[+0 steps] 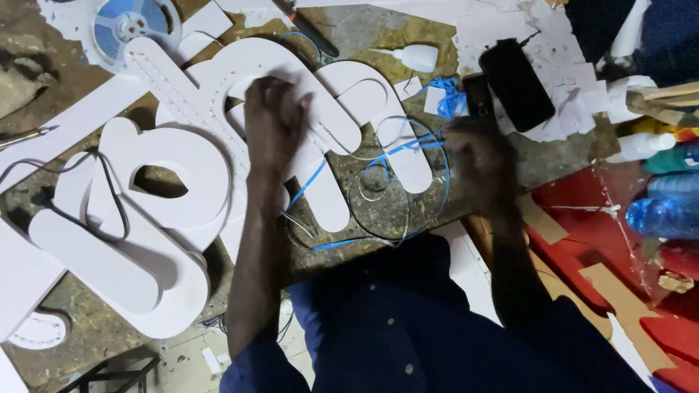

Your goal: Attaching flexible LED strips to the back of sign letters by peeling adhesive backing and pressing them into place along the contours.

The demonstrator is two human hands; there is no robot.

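Under the left hand (273, 120), white cut-out letters (218, 94) are lying on the counter (378, 211), its fingers (280, 91) pressing flat, spread, gripping nothing. The right hand (477, 164) is hovering blurred beside blue wire (404, 145); I cannot tell its fingers' state. Beyond them, a black phone (517, 84) is lying.

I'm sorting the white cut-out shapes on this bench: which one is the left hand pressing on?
The left hand lies flat on the arched white shape at the top centre. The rounded cut-out with the oval hole lies untouched further left.
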